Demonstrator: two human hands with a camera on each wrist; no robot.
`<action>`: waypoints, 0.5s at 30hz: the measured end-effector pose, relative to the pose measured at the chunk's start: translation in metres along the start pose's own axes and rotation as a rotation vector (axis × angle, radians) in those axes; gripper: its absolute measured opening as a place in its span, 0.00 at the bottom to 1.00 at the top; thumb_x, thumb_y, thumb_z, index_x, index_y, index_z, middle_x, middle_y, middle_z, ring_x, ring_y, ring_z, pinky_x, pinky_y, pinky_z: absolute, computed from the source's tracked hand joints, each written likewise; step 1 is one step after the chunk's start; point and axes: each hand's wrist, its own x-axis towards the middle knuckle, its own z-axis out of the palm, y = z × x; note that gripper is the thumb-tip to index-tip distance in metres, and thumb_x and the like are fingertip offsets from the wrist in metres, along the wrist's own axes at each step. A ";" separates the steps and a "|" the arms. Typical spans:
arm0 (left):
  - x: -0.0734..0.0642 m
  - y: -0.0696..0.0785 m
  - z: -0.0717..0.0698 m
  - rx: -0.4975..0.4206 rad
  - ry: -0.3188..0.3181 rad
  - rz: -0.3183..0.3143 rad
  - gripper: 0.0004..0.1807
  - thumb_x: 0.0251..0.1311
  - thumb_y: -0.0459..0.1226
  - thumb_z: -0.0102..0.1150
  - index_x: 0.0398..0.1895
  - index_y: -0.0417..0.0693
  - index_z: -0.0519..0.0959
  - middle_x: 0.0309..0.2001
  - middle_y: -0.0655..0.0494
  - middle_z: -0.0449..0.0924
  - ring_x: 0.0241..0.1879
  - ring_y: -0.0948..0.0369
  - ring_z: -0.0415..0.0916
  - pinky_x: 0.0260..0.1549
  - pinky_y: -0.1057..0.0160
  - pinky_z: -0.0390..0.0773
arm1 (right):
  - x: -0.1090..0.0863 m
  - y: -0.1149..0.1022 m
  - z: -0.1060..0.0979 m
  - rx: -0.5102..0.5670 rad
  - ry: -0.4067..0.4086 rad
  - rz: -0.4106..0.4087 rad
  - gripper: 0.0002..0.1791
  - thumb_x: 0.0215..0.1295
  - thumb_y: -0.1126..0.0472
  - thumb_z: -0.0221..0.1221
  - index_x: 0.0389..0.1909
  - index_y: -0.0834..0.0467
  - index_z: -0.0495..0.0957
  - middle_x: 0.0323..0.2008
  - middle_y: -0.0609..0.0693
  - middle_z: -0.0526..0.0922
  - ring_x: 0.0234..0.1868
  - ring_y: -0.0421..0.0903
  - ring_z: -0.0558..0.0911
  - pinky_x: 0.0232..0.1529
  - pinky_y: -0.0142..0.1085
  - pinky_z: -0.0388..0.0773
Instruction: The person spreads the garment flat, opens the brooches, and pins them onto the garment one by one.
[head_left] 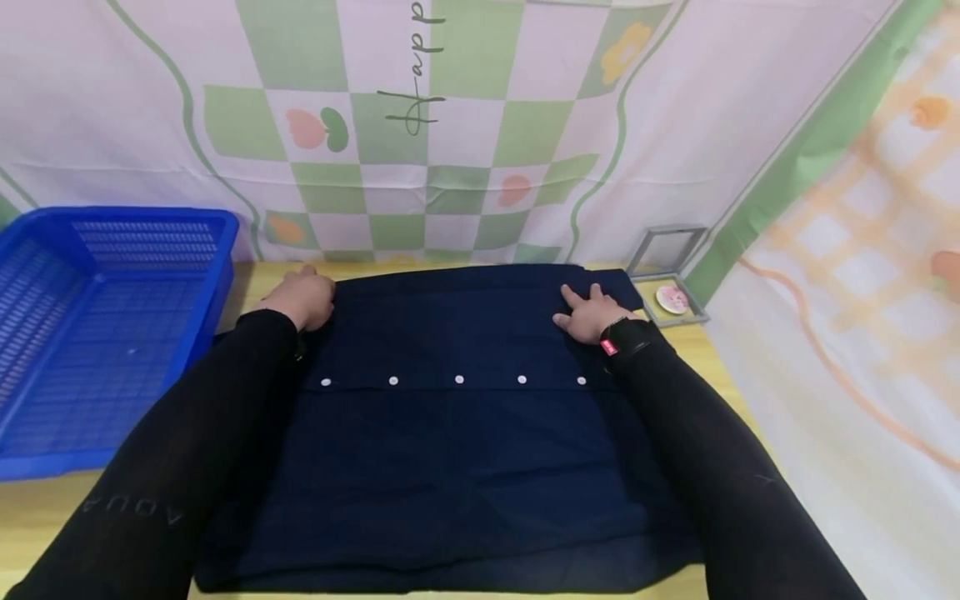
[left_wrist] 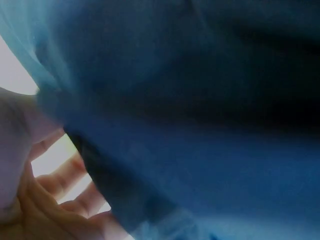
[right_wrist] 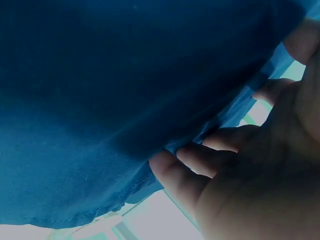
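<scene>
A dark navy button-up shirt [head_left: 457, 483] lies spread over the table, its row of several white buttons running left to right in the head view. At its far left corner, my left hand [head_left: 300, 298] has its fingers bent and holds the cloth edge; the left wrist view shows thumb and fingers around the edge, the fingertips hidden by the fabric. My right hand [head_left: 592, 315] rests near the far right corner with fingers spread on the cloth. In the right wrist view, those fingertips [right_wrist: 165, 162] touch the shirt along a fold.
A blue plastic basket [head_left: 213, 292] stands at the left, close by my left forearm. Beyond the far right corner sits a small grey hinged frame [head_left: 663, 250] with a round pink-and-white piece [head_left: 672, 299] in it. A patterned curtain [head_left: 465, 133] hangs behind the yellow wooden table [head_left: 693, 350].
</scene>
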 end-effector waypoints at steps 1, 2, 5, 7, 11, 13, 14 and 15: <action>-0.001 0.000 -0.001 0.003 -0.003 -0.006 0.14 0.69 0.31 0.47 0.51 0.33 0.78 0.62 0.21 0.59 0.59 0.22 0.56 0.55 0.32 0.64 | -0.001 -0.001 0.001 -0.003 0.001 0.001 0.39 0.79 0.43 0.41 0.80 0.53 0.37 0.73 0.75 0.30 0.72 0.76 0.40 0.63 0.71 0.47; -0.002 0.000 -0.001 -0.003 -0.009 -0.019 0.14 0.68 0.29 0.47 0.50 0.33 0.78 0.63 0.21 0.57 0.59 0.21 0.55 0.55 0.32 0.64 | -0.001 -0.003 0.002 -0.005 0.000 0.002 0.39 0.79 0.43 0.41 0.80 0.53 0.36 0.73 0.75 0.30 0.72 0.76 0.41 0.63 0.71 0.47; -0.004 0.001 -0.003 -0.010 -0.008 -0.048 0.14 0.64 0.26 0.44 0.48 0.33 0.78 0.64 0.21 0.57 0.58 0.20 0.55 0.53 0.31 0.65 | -0.003 -0.005 0.003 0.002 -0.001 0.009 0.40 0.79 0.41 0.41 0.81 0.52 0.36 0.74 0.73 0.29 0.72 0.75 0.40 0.63 0.71 0.47; -0.003 0.004 -0.001 -0.022 0.002 -0.078 0.18 0.64 0.26 0.42 0.54 0.34 0.77 0.65 0.23 0.57 0.59 0.21 0.56 0.52 0.29 0.64 | -0.002 -0.003 0.003 0.006 0.018 0.017 0.41 0.77 0.39 0.41 0.81 0.52 0.36 0.75 0.72 0.29 0.72 0.75 0.39 0.63 0.72 0.47; -0.008 0.018 0.003 0.010 0.058 -0.145 0.26 0.68 0.30 0.40 0.69 0.35 0.66 0.66 0.23 0.57 0.62 0.21 0.52 0.54 0.21 0.53 | -0.002 0.002 0.005 0.026 0.073 0.063 0.47 0.73 0.34 0.44 0.80 0.53 0.37 0.75 0.72 0.30 0.72 0.75 0.38 0.63 0.73 0.43; -0.013 0.029 0.005 0.036 0.100 -0.205 0.27 0.70 0.32 0.38 0.72 0.33 0.61 0.66 0.20 0.55 0.62 0.18 0.49 0.53 0.18 0.50 | -0.003 0.004 0.005 0.053 0.073 0.078 0.49 0.72 0.32 0.45 0.80 0.55 0.36 0.74 0.73 0.28 0.72 0.76 0.36 0.63 0.73 0.41; -0.016 0.035 0.006 0.038 0.116 -0.244 0.28 0.71 0.33 0.37 0.72 0.32 0.59 0.66 0.18 0.54 0.61 0.16 0.48 0.52 0.18 0.50 | -0.004 0.005 0.005 0.068 0.061 0.084 0.50 0.72 0.32 0.45 0.80 0.55 0.35 0.74 0.73 0.27 0.72 0.76 0.36 0.63 0.73 0.41; -0.019 0.039 0.007 0.033 0.132 -0.275 0.28 0.72 0.34 0.38 0.72 0.29 0.59 0.64 0.15 0.53 0.59 0.14 0.48 0.51 0.18 0.52 | -0.003 0.004 0.004 0.082 0.045 0.082 0.50 0.72 0.32 0.45 0.80 0.55 0.35 0.74 0.73 0.26 0.71 0.76 0.35 0.63 0.73 0.41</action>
